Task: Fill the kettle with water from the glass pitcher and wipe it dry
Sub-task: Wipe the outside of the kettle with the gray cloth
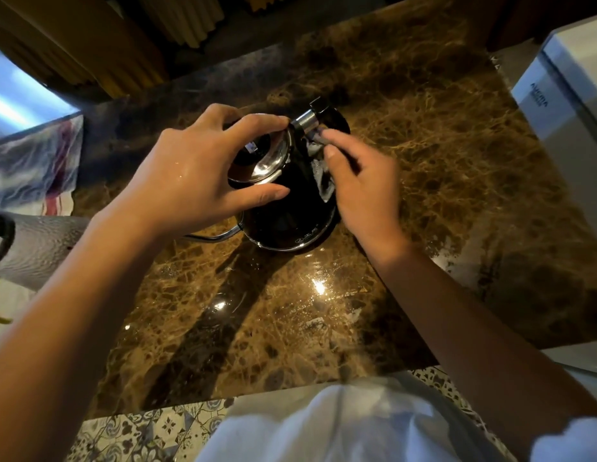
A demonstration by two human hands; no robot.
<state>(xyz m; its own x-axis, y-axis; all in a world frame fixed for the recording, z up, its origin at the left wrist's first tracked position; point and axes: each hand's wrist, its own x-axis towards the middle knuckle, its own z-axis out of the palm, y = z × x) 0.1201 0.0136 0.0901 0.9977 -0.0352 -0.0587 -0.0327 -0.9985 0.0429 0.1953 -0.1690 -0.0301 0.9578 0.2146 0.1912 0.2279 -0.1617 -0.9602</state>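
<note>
One textured glass pitcher (pixel 40 248) lies at the far left edge of view, well apart from both hands, probably set aside because pouring looks finished. Left of the left hand's wrist sits one patterned cloth (pixel 33 168), untouched. The left hand (pixel 190 175) rests over the top of the single black kettle (pixel 287 208), its fingers (pixel 267 123) spread fairly wide around the shiny lid (pixel 260 158), thumb on the near rim and fingertips on the far rim; I judge this steadies the kettle so it does not turn on the desk (pixel 290 311) while it is rubbed. One thin curved spout (pixel 213 236) runs out below that palm toward the left. Just beyond the left fingertips stands the metal handle mount (pixel 307 120). The right hand (pixel 364 191) presses against the kettle's right flank, fingers closed narrowly on one small grey cloth (pixel 320 175), pinched between thumb and forefinger, seemingly to dry around the handle base. Far right of those fingers stands one white appliance (pixel 570 105).
</note>
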